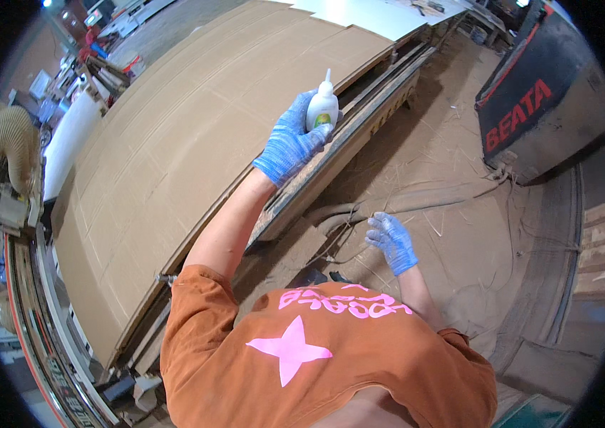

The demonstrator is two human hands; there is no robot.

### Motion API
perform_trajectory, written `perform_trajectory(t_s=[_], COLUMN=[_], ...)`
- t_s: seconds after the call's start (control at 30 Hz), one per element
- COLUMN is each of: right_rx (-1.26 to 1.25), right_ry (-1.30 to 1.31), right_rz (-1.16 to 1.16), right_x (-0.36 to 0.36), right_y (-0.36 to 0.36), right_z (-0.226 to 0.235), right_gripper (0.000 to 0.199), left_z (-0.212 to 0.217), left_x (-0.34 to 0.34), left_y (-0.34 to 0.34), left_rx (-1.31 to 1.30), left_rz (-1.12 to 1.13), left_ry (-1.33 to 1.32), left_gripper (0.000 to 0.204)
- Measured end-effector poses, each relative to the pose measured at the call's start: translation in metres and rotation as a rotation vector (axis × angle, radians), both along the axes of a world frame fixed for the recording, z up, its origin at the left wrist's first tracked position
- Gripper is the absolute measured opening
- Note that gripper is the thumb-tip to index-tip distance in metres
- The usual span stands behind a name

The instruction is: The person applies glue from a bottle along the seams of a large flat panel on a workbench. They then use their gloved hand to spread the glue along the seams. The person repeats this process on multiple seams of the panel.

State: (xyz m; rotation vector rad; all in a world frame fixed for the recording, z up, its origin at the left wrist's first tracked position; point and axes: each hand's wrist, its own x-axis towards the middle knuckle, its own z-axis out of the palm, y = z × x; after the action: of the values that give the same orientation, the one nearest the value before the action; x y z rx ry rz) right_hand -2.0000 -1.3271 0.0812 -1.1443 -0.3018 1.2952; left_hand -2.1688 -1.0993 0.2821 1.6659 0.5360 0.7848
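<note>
A small white squeeze bottle (323, 108) with a narrow pointed nozzle and a green mark on its side stands upright in my left hand (291, 143). That hand wears a blue knitted glove, its fingers wrapped round the bottle, over the edge of a large table covered with brown cardboard (195, 107). My right hand (392, 242), gloved the same way, hangs to the right of my body above the dusty floor. Its fingers are apart and loosely bent, with nothing between them.
White sheets (370, 14) lie at the table's far end. A black and grey machine (545, 100) stands at the right. A thick hose (416, 200) and cables cross the dusty floor. At the left are a ribbed duct (13, 143) and a long metal rail (38, 335).
</note>
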Motion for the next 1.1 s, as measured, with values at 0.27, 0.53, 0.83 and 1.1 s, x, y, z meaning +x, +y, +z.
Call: perform_trajectory(t_s=[0.27, 0.53, 0.83, 1.1], right_rx=[0.099, 0.119, 0.089, 0.13], right_ry=[0.079, 0.148, 0.033, -0.029], right_rz=[-0.126, -0.28, -0.259, -0.152], right_x=[0.023, 0.113, 0.295, 0.367], right_y=[-0.009, -0.038, -0.049, -0.012], right_z=[-0.021, -0.026, -0.012, 0.01], right_gripper=[0.041, 0.035, 0.03, 0.029], left_z=[0.06, 0.093, 0.105, 0.164], left_x=[0.059, 0.167, 0.313, 0.349], left_y=[0.033, 0.05, 0.024, 0.038], left_rx=[0.228, 0.19, 0.236, 0.69], left_rz=[-0.152, -0.354, -0.347, -0.17], left_ry=[0.178, 0.068, 0.025, 0.354], left_gripper=[0.043, 0.055, 0.062, 0.054])
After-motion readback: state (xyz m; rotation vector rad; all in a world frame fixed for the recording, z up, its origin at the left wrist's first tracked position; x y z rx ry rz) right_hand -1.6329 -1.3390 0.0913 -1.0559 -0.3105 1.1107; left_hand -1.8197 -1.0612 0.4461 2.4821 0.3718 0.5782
